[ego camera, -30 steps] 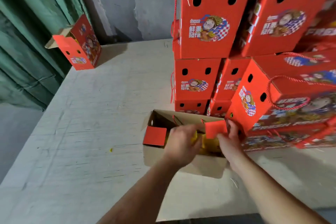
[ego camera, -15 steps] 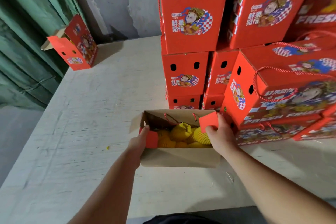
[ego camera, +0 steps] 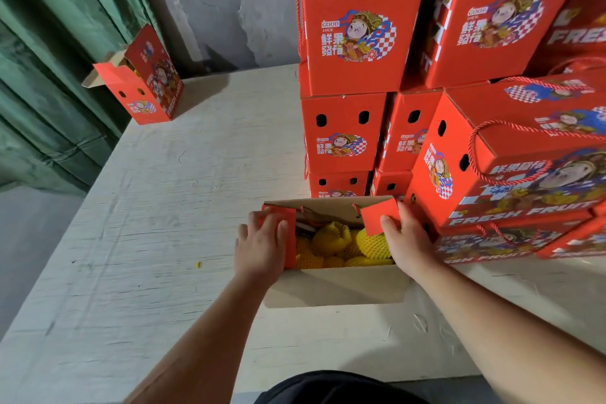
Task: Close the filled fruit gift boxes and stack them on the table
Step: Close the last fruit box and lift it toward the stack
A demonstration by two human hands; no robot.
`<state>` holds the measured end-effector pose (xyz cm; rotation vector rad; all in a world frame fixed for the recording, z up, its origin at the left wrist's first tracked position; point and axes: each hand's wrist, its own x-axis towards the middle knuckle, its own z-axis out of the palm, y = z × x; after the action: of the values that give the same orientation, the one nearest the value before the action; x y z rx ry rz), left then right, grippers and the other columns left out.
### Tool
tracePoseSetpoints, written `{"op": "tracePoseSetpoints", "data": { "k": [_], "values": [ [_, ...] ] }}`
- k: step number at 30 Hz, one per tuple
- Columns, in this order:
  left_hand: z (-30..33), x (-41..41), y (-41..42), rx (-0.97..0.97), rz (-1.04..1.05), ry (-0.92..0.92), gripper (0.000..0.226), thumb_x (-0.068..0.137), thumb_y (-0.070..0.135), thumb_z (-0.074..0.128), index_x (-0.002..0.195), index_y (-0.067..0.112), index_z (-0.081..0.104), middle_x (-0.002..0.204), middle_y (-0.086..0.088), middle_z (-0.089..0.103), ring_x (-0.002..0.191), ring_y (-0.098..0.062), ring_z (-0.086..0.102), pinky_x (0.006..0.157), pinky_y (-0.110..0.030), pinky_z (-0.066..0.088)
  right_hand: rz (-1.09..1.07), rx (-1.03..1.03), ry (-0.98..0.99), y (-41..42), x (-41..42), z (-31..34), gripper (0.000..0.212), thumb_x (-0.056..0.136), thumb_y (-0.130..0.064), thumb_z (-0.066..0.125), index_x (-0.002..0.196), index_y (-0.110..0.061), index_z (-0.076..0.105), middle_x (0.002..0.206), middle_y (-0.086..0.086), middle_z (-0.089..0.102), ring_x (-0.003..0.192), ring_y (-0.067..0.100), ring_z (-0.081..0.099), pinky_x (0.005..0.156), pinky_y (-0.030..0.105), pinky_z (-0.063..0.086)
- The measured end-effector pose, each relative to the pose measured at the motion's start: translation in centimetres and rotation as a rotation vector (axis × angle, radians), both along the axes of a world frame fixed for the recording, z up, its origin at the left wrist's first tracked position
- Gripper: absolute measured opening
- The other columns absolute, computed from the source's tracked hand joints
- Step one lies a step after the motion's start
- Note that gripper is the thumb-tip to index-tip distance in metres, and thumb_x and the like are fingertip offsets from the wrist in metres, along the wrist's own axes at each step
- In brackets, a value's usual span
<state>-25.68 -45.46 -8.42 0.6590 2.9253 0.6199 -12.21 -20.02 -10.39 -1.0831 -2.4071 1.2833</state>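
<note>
An open fruit gift box (ego camera: 337,287) stands near the table's front edge, its brown inner flaps up and yellow net-wrapped fruit (ego camera: 341,244) showing inside. My left hand (ego camera: 260,248) presses the red left side flap (ego camera: 290,239) inward over the fruit. My right hand (ego camera: 408,241) holds the red right side flap (ego camera: 380,215), thumb on top, at the box's right end. Closed red gift boxes (ego camera: 347,26) are stacked several high just behind and to the right.
A pale wooden table (ego camera: 183,193) carries everything. One more red box (ego camera: 147,79) with an open top flap stands at the far left corner by a green curtain. A grey wall rises behind. A small yellow scrap (ego camera: 198,264) lies left of the open box.
My left hand moved from the middle of the box out to the left flap and now folds it inward. The right hand kept hold of the right flap. The camera shifted a little.
</note>
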Motion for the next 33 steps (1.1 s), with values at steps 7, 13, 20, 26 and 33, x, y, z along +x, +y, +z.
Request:
{"op": "tracePoseSetpoints", "data": {
  "k": [7,13,20,26,33],
  "values": [
    [-1.0,-2.4,0.5,0.348,0.307,-0.258,0.054,0.100,0.046,0.060,0.141,0.017,0.040,0.139,-0.008,0.035,0.107,-0.023,0.052,0.090,-0.045,0.049,-0.050,-0.288,-0.189,2.1,-3.4,1.9,0.024,0.090,-0.034,0.062,0.112,-0.023,0.058,0.104,0.004,0.063,0.087,0.019,0.059,0.068,0.031,0.042],
    [-1.8,-3.3,0.6,0.292,0.219,-0.255,0.033,0.101,0.042,0.054,0.126,0.021,0.059,0.110,0.003,0.064,0.102,-0.024,0.063,0.081,-0.036,0.048,-0.185,-0.298,0.003,1.0,-4.4,0.6,0.013,0.089,-0.012,0.063,0.101,-0.017,0.065,0.093,0.005,0.069,0.079,0.021,0.062,0.060,0.028,0.043],
    [-1.6,-3.3,0.6,0.516,0.211,-0.324,0.027,0.101,0.028,0.059,0.128,0.030,0.060,0.096,0.020,0.065,0.086,0.008,0.063,0.068,-0.020,0.048,-0.134,-0.294,0.097,1.0,-3.9,0.2,0.023,0.092,-0.002,0.060,0.104,-0.021,0.065,0.094,0.009,0.071,0.071,0.019,0.058,0.057,0.029,0.043],
    [-1.8,-2.3,-0.3,0.567,0.252,-0.401,0.035,0.103,0.029,0.055,0.138,0.029,0.055,0.112,-0.001,0.069,0.113,-0.028,0.062,0.095,-0.049,0.055,-0.113,-0.236,0.115,0.3,-3.0,0.2,0.033,0.094,-0.006,0.061,0.119,-0.028,0.062,0.106,0.006,0.069,0.089,0.022,0.065,0.062,0.026,0.046],
    [-1.7,0.4,-2.0,0.819,0.207,-0.399,0.045,0.105,0.015,0.054,0.121,0.058,0.052,0.117,0.029,0.065,0.111,0.006,0.061,0.093,-0.027,0.048,-0.031,-0.176,0.332,-1.8,1.1,-0.1,0.064,0.093,0.006,0.060,0.149,-0.024,0.050,0.145,0.001,0.056,0.134,0.017,0.050,0.115,0.038,0.039]
  ]
}}
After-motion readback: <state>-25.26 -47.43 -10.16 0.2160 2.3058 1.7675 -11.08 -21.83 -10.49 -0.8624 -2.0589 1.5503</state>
